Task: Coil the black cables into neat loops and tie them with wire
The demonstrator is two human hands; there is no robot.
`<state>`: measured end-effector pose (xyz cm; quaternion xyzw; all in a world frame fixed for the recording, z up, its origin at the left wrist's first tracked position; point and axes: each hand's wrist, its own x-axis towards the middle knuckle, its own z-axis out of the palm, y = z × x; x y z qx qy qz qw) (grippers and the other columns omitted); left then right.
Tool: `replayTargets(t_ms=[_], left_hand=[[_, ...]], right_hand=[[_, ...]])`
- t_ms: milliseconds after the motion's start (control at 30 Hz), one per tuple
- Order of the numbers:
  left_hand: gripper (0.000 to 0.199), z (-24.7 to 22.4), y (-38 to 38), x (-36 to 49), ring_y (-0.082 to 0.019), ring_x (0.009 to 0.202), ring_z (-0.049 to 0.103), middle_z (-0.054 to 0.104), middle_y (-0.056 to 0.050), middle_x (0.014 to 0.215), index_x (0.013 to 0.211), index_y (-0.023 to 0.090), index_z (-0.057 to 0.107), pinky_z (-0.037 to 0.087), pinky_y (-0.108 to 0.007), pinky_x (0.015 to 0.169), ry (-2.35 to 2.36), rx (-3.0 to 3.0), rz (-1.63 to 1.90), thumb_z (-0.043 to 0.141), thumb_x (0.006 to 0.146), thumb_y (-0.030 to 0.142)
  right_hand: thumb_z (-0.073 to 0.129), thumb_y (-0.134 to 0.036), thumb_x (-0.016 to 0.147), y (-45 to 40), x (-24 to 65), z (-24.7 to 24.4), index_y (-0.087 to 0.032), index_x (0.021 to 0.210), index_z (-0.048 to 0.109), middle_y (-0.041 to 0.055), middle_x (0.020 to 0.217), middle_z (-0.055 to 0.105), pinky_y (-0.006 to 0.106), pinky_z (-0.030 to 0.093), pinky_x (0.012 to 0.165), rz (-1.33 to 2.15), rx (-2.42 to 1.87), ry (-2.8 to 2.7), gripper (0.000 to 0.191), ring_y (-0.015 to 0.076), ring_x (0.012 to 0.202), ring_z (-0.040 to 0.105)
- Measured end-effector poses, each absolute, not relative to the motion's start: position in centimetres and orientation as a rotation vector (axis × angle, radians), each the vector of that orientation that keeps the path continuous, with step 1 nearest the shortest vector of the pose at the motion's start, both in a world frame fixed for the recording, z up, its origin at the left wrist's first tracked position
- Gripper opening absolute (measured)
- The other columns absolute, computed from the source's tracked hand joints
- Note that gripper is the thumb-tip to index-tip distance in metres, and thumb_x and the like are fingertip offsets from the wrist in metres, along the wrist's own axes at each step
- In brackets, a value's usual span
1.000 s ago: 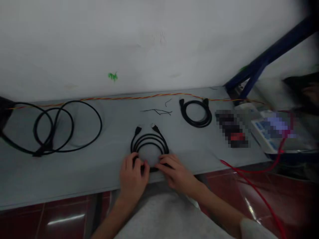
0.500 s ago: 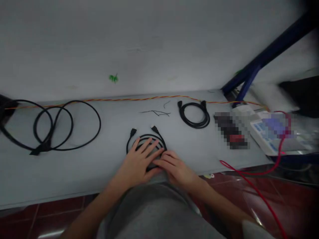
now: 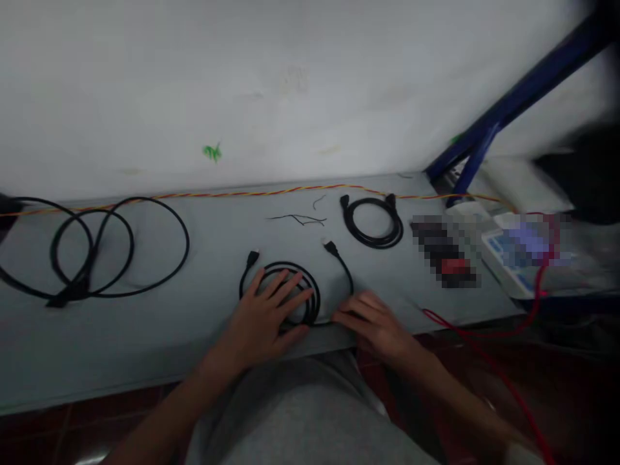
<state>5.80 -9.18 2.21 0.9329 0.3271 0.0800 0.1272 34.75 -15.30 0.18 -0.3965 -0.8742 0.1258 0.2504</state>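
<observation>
Our left hand (image 3: 261, 316) lies flat on the black cable coil (image 3: 316, 303), fingers spread wide, while our right hand (image 3: 372, 326), fingers close together, sits on the cable's free end (image 3: 345, 274) just right of the coil, near the grey table's (image 3: 145, 336) near edge; any grip there we cannot tell

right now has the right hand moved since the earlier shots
Yes, the right hand has slid rightward, judged against the black cable coil at the table's back.
</observation>
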Motion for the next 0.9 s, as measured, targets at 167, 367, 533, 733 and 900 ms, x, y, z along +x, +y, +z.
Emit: replayTargets(t_ms=[167, 367, 533, 733, 900], left_hand=[[0.052, 2.2, -9.4, 5.8, -0.03, 0.158, 0.033, 0.038, 0.0, 0.17, 0.16, 0.038, 0.043, 0.008, -0.065, 0.132, 0.979, 2.72, 0.233, 0.047, 0.108, 0.044], [0.049, 2.0, -9.3, 5.8, -0.031, 0.159, 0.031, 0.044, 0.001, 0.167, 0.154, 0.034, 0.052, 0.008, -0.067, 0.132, 0.981, 2.689, 0.276, 0.049, 0.105, 0.029], [0.076, 1.6, -9.3, 5.6, -0.031, 0.163, 0.021, 0.036, -0.008, 0.171, 0.161, 0.02, 0.038, 0.015, -0.062, 0.134, 1.03, 2.609, 0.338, 0.051, 0.087, 0.01], [0.081, 1.2, -9.8, 5.1, -0.036, 0.165, 0.008, 0.025, -0.021, 0.172, 0.154, 0.011, 0.037, 0.021, -0.066, 0.132, 1.026, 2.558, 0.452, 0.052, 0.075, 0.003], [0.076, 1.5, -9.7, 4.6, -0.035, 0.165, 0.005, 0.028, -0.022, 0.169, 0.143, 0.013, 0.04, 0.026, -0.068, 0.13, 0.93, 2.549, 0.503, 0.047, 0.069, -0.002]], right_hand=[[0.051, 0.001, 0.094, -16.1, 37.5, -1.1, -0.025, 0.127, 0.069, 0.0082, 0.105, 0.07, 0.04, 0.057, 0.082, 0.446, -1.148, -2.295, 0.045, 0.0237, 0.095, 0.061], [0.051, -0.004, 0.097, -16.3, 37.9, -0.9, -0.027, 0.122, 0.071, 0.0081, 0.11, 0.07, 0.042, 0.059, 0.086, 0.538, -1.219, -2.157, 0.039, 0.0238, 0.101, 0.064], [0.061, -0.021, 0.101, -14.5, 32.9, -0.6, -0.023, 0.112, 0.07, 0.0089, 0.107, 0.071, 0.045, 0.058, 0.091, 0.475, -1.347, -1.944, 0.014, 0.0249, 0.101, 0.066], [0.052, -0.022, 0.103, -12.1, 27.7, -1.2, -0.019, 0.139, 0.06, 0.0156, 0.124, 0.064, 0.049, 0.056, 0.102, 0.437, -1.557, -1.671, 0.037, 0.0283, 0.114, 0.064], [0.042, -0.015, 0.103, -9.9, 26.1, -1.1, -0.014, 0.138, 0.064, 0.0167, 0.116, 0.064, 0.047, 0.057, 0.099, 0.442, -1.585, -1.689, 0.042, 0.0283, 0.107, 0.065]])
